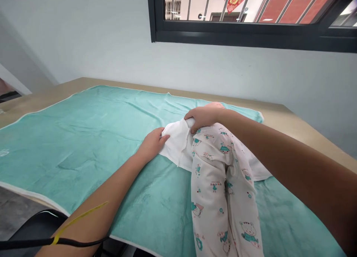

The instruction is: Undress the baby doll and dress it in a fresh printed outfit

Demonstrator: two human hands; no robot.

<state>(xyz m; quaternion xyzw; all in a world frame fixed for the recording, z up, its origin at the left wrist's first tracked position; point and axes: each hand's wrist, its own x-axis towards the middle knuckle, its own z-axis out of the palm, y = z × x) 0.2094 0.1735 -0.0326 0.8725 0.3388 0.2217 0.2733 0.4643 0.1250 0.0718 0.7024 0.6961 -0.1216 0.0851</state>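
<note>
White cloth [175, 141] is looking light and limp, best taken by its edges, and we are pinching it in left hand [151, 143] and right hand [204, 117], a crease running between grips.

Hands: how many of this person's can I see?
2: the left hand at the left side of the white cloth, the right hand at its upper edge, near patterned clothing.

A pale wood-coloured table [69, 85] carried 1 turquoise blanket [92, 138] with white edging, spread with slight creases over most of its top. The bare surface showed along the far edge and at far left and far right. On the blanket, right of centre, printed trousers [210, 197] lay with white cloth [177, 143] at both sides.
</note>
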